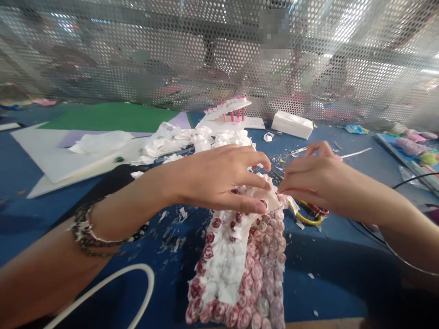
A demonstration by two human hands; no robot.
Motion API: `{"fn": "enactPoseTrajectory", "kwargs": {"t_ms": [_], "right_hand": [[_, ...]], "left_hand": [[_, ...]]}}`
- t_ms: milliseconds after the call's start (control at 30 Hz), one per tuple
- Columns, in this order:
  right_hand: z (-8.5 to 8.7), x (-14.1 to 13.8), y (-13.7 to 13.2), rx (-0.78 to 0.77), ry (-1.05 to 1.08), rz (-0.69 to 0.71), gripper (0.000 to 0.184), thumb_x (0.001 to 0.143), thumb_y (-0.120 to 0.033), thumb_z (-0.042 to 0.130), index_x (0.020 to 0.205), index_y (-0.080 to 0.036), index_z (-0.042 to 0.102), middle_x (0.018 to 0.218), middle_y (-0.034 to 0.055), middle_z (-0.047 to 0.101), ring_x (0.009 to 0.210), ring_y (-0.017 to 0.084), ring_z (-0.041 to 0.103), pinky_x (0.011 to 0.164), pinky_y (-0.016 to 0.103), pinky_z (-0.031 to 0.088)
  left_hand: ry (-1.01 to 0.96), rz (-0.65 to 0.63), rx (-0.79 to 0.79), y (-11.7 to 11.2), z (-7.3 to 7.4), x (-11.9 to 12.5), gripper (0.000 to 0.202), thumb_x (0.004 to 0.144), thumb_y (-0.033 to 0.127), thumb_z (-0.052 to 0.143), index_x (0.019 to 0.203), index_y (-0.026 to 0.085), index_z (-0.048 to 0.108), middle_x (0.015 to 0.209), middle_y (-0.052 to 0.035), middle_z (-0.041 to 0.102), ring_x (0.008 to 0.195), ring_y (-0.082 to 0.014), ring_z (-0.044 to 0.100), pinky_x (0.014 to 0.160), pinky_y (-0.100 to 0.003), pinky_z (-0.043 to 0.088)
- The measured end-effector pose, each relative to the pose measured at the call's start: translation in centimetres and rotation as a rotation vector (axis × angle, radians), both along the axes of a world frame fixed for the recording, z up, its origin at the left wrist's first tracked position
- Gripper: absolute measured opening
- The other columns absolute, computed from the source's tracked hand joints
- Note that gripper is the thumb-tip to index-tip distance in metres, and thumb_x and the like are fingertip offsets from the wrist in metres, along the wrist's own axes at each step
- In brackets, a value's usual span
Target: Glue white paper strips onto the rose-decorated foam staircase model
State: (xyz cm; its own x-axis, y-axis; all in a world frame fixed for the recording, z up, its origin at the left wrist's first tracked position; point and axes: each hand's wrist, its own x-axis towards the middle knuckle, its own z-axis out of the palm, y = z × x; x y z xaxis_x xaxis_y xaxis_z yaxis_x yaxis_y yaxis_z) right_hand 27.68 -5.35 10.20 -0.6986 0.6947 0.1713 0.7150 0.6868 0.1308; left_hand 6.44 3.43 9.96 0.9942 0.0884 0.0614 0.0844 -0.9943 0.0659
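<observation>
A tall craft piece (240, 269) covered in small rolled paper roses, pink and purple with white crumpled paper down its middle, stands on the blue table in front of me. My left hand (219, 178) curls over its top, fingers pinching a piece of white paper (264, 189) there. My right hand (315, 180) meets it from the right, fingertips pinched together at the same paper. A beaded bracelet sits on my left wrist.
Yellow-handled scissors (307, 217) lie under my right hand. Crumpled white paper (178, 141), white and green sheets (113, 116), a small white model with pink posts (228, 109) and a white block (292, 124) lie further back. Perforated metal screen behind. White cord (137, 274) near left.
</observation>
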Motion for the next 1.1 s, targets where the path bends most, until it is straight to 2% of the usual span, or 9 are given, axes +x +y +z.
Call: {"fn": "enactPoseTrajectory", "kwargs": {"t_ms": [167, 333, 500, 733, 900, 1000, 1100], "right_hand": [[0.5, 0.0, -0.4, 0.021, 0.126, -0.234, 0.025, 0.088, -0.025, 0.043, 0.072, -0.024, 0.062, 0.072, -0.0066, 0.062, 0.063, 0.007, 0.049, 0.082, 0.034, 0.019], [0.6, -0.3, -0.8, 0.024, 0.171, -0.303, 0.018, 0.083, -0.022, 0.048, 0.069, -0.021, 0.059, 0.069, -0.0076, 0.061, 0.059, 0.007, 0.047, 0.084, 0.033, 0.021], [0.6, -0.9, -1.1, 0.073, 0.244, -0.286, 0.014, 0.078, -0.019, 0.055, 0.064, -0.020, 0.057, 0.063, -0.0088, 0.058, 0.056, 0.006, 0.044, 0.084, 0.031, 0.022], [0.6, -0.8, -0.7, 0.040, 0.266, -0.237, 0.017, 0.082, -0.027, 0.054, 0.066, -0.021, 0.057, 0.066, -0.0084, 0.060, 0.058, 0.007, 0.048, 0.089, 0.034, 0.021], [0.0, -1.4, -0.6, -0.133, 0.243, -0.063, 0.018, 0.088, -0.029, 0.047, 0.084, -0.028, 0.065, 0.080, -0.0057, 0.062, 0.071, 0.008, 0.053, 0.085, 0.034, 0.021], [-1.0, -1.9, -0.3, -0.114, 0.218, -0.049, 0.017, 0.087, -0.025, 0.049, 0.095, -0.027, 0.063, 0.083, -0.0017, 0.059, 0.078, 0.010, 0.052, 0.075, 0.031, 0.023], [-1.6, -2.0, 0.0, -0.107, 0.206, -0.029, 0.016, 0.086, -0.027, 0.050, 0.097, -0.027, 0.062, 0.083, -0.0007, 0.055, 0.078, 0.010, 0.050, 0.072, 0.030, 0.022]], "left_hand": [[-0.060, -0.004, -0.048, -0.1, 0.7, -0.3, 0.058, 0.087, 0.060, 0.019, 0.111, 0.026, 0.061, 0.124, -0.0083, 0.048, 0.109, -0.0231, 0.047, 0.094, -0.034, 0.033], [-0.081, 0.039, -0.043, -0.6, 1.3, -0.7, 0.042, 0.089, 0.050, 0.033, 0.109, 0.026, 0.061, 0.118, -0.0060, 0.053, 0.103, -0.0198, 0.049, 0.090, -0.030, 0.036], [-0.007, 0.017, -0.011, -1.3, 0.8, -0.7, 0.028, 0.090, 0.036, 0.040, 0.099, 0.028, 0.065, 0.118, -0.0038, 0.053, 0.101, -0.0187, 0.051, 0.085, -0.029, 0.037], [-0.024, 0.001, 0.044, -1.5, 0.2, -0.3, 0.022, 0.089, 0.033, 0.044, 0.093, 0.024, 0.063, 0.115, -0.0040, 0.054, 0.101, -0.0194, 0.052, 0.082, -0.029, 0.037], [-0.049, 0.026, 0.050, -1.3, 0.8, -0.8, 0.021, 0.089, 0.034, 0.045, 0.090, 0.021, 0.061, 0.109, -0.0042, 0.055, 0.093, -0.0173, 0.053, 0.077, -0.027, 0.037], [-0.077, 0.037, 0.027, -1.4, 1.4, -1.3, 0.023, 0.090, 0.033, 0.042, 0.090, 0.022, 0.062, 0.101, -0.0032, 0.058, 0.089, -0.0159, 0.052, 0.076, -0.026, 0.036], [-0.055, 0.025, -0.019, -1.5, 1.6, -1.6, 0.026, 0.091, 0.033, 0.040, 0.094, 0.025, 0.064, 0.097, -0.0021, 0.060, 0.086, -0.0149, 0.052, 0.073, -0.025, 0.036]]}}
